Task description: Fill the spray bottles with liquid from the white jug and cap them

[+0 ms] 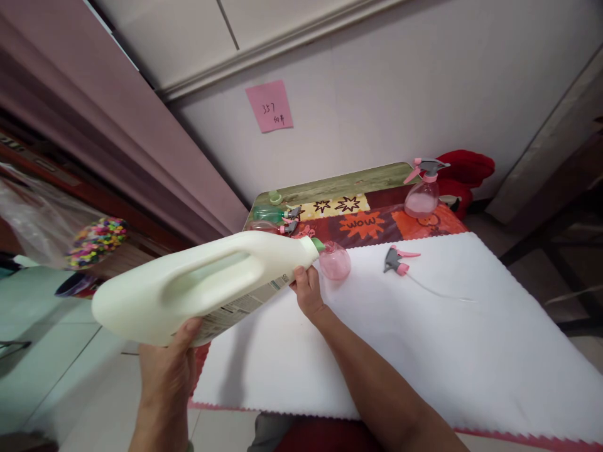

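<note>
A large pale-green detergent jug [146,282] is tilted with its green spout [318,244] at the mouth of a round pink spray bottle body [335,262] on the white cloth. My left hand [172,358] grips the jug's lower side near its base, thumb on top. Under the jug's neck, my right hand [308,290] is closed around it, with some fingers hidden. To the right of the pink bottle lies a loose grey-and-pink spray head [396,260] with a thin clear tube. Whether liquid is flowing cannot be made out.
Another pink spray bottle [421,199] with its head on stands at the table's back right. A green spray bottle [269,214] and a further pink one lie at the back left, near a small green cap [276,198]. A wall [353,113] rises behind.
</note>
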A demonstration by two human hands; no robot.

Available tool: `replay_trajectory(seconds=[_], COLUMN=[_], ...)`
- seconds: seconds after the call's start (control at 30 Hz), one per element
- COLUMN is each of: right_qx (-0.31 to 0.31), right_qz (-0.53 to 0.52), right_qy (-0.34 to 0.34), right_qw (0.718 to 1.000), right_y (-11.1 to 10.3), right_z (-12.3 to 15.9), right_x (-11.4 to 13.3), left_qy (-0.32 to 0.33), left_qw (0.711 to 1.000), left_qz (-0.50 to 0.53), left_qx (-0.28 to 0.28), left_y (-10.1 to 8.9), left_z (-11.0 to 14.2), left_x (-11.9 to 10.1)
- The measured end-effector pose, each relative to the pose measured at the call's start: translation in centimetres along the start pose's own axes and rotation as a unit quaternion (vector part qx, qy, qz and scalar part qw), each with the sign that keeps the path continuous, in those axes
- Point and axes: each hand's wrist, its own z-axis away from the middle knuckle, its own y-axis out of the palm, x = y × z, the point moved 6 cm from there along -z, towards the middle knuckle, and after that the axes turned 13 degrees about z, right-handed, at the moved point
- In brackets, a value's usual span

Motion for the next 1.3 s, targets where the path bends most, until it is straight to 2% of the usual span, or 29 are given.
replay_trajectory(seconds=[0.4, 0.63, 1.03, 1.3], right_qx=[-0.004, -0.009, -0.005, -0.008], right_qz=[0.015, 0.009, 0.011, 0.017], right_qy=[0.009, 0.006, 0.018, 0.018], right_qw=[1.0, 1.0, 1.0, 1.0], right_y=[-0.06, -0.04, -0.12, -0.11], right_z=[-0.04, -0.02, 0.04, 0.03], right_x=[-0.21, -0.18, 0.28, 0.38], left_qy=[0.009, 0.016, -0.002, 0.011], left_qw=[1.0, 1.0, 1.0, 0.999], left_qz=[0.001, 0.005, -0.011, -0.035], left_qx=[-0.016, 0.015, -0.006, -0.017], left_y=[-0.4, 0.25, -0.05, -0.22], left_z=[-0.16, -0.09, -0.05, -0.08], left_x=[0.25, 0.03, 0.09, 0.0])
